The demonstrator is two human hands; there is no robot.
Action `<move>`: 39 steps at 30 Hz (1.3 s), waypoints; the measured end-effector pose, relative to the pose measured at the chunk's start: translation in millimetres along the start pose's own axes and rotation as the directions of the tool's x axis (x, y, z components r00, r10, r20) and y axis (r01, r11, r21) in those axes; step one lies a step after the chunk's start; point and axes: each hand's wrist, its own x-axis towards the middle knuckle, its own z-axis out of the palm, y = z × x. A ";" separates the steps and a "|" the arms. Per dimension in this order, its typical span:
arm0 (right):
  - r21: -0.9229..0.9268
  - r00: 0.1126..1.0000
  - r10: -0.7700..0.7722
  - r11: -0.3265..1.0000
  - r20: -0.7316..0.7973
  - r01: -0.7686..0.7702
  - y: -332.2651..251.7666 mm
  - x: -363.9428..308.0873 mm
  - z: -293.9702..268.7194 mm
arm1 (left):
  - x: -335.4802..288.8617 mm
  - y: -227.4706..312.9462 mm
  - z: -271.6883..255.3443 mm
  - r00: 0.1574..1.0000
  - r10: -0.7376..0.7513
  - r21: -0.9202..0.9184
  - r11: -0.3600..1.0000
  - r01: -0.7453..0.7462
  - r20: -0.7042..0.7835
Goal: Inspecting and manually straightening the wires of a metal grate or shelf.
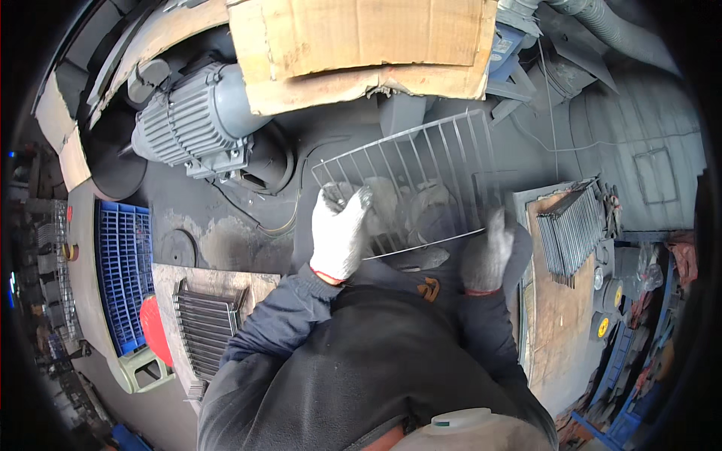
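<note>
A wire rack [429, 244] with thin parallel metal bars is held up tilted in front of my body. My left hand [338, 233], in a white knit glove with a red cuff edge, is closed around the rack's left end. By the rack's lower right corner is my right hand [487, 255], also gloved; motion smears its fingers, and I cannot tell whether it grips the rack. Through the bars, pale rounded shapes show, which I cannot make out. A stack of similar racks [568, 233] stands on a board to my right, and another stack [204, 331] lies to my left.
Ahead on the left is a grey electric motor [192, 116]. Cardboard [361, 37] overhangs the far side. At left are a blue plastic crate [124, 270], a red round object [154, 331] and a pale green stool [139, 372]. A ribbed duct [617, 26] runs at upper right.
</note>
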 end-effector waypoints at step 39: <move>-0.323 0.830 0.558 0.784 -0.007 -0.530 -14.3 119.3 -26.2 | 120.5 -22.6 1.5 0.790 -0.451 0.169 0.891 0.420 0.415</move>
